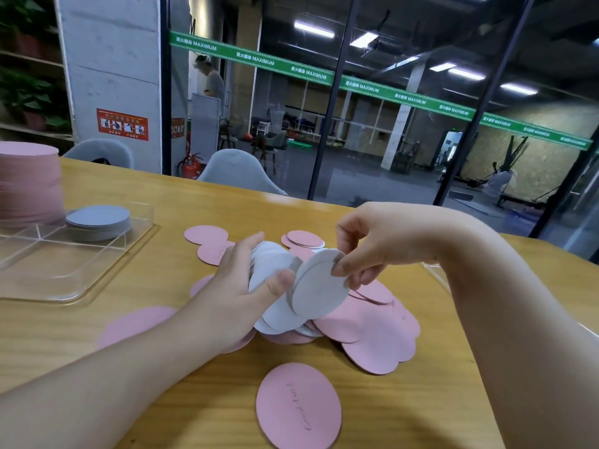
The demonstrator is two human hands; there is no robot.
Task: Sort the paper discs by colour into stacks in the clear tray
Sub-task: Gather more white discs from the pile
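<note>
Head view, green banner point(359, 88) reads "MAXIMUM"

The left hand point(240, 286) sits mid-frame, forearm entering from the lower left, fingers and thumb curled in a grip; the right hand point(372, 244) reaches from the right, fingertips point(340, 270) pinching downward.

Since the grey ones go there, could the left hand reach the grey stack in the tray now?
Probably yes: bare table lies between the left hand and the grey stack, though it grips a bundle of grey discs.
</note>
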